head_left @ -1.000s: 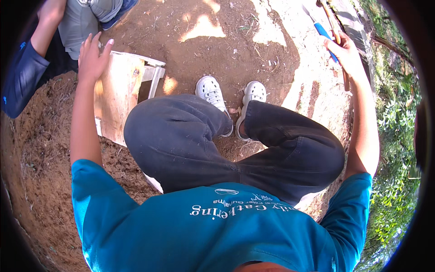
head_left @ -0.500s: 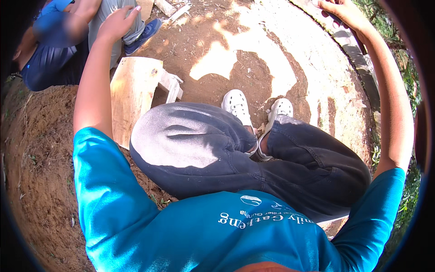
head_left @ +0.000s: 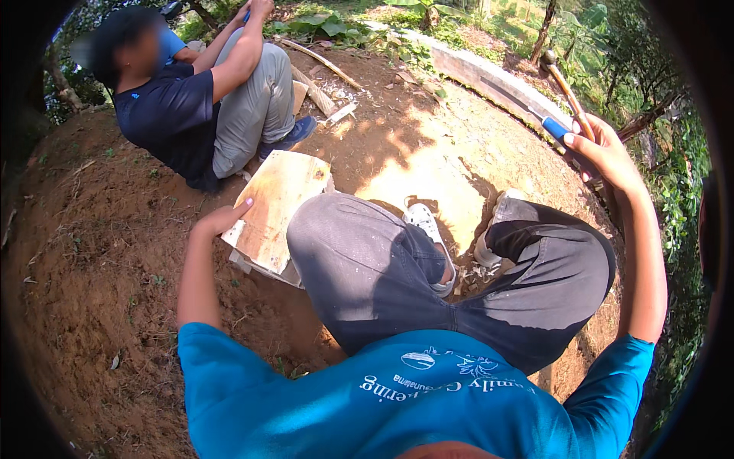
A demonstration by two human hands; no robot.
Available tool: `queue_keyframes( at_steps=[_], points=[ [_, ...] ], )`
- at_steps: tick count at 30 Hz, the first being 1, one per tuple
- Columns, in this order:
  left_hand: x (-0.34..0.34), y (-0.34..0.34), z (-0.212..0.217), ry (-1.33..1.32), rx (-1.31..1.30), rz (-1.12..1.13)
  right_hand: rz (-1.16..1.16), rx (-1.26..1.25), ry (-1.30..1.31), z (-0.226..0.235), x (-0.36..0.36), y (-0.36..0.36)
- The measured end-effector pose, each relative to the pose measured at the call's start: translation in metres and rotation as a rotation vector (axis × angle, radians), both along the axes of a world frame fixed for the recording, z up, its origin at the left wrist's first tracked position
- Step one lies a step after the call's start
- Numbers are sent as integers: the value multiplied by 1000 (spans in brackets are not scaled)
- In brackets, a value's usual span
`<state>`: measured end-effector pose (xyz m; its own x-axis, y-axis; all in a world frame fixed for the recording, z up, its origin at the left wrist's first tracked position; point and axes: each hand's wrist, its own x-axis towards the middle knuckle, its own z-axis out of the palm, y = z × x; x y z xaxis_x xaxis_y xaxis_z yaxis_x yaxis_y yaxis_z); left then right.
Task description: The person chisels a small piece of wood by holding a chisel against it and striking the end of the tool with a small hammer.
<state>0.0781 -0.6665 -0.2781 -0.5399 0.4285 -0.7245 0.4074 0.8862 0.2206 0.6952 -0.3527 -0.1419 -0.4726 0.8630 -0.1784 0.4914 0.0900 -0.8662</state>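
Observation:
My left hand (head_left: pixel 220 220) is at the left edge of a low wooden stool (head_left: pixel 281 200) with a flat, pale top. One digit lies over the top face; the other fingers are hidden at the edge. Raised at the upper right, my right hand (head_left: pixel 608 157) is closed around two tools. One is a hammer (head_left: pixel 569 92) with a wooden handle and a small dark head pointing up. The other is a chisel-like tool (head_left: pixel 554 128) with a blue handle and a thin shaft. The stool stands beside my left knee.
Another person (head_left: pixel 176 99) in a dark shirt sits at the upper left, hands raised. Wood pieces (head_left: pixel 315 90) and pale shavings lie near that person's shoe. A low concrete edge (head_left: pixel 489 76) curves along the right, with plants beyond. Bare soil (head_left: pixel 107 252) rises on the left.
My left hand has come down from the upper left, where it was off the stool, onto the stool's edge. The view has tilted up, bringing the hammer and blue handle into sight.

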Motion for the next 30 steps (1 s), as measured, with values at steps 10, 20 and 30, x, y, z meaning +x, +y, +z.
queue_keyframes(
  at_steps=[10,20,30],
  points=[
    [-1,4,-12,-365,531,200,51,-79,120,-43,-16,-7],
    [79,179,29,-189,342,-583,84,98,48,-62,13,8],
    [190,285,61,-99,498,-993,75,186,104,-15,22,-11]
  ],
)
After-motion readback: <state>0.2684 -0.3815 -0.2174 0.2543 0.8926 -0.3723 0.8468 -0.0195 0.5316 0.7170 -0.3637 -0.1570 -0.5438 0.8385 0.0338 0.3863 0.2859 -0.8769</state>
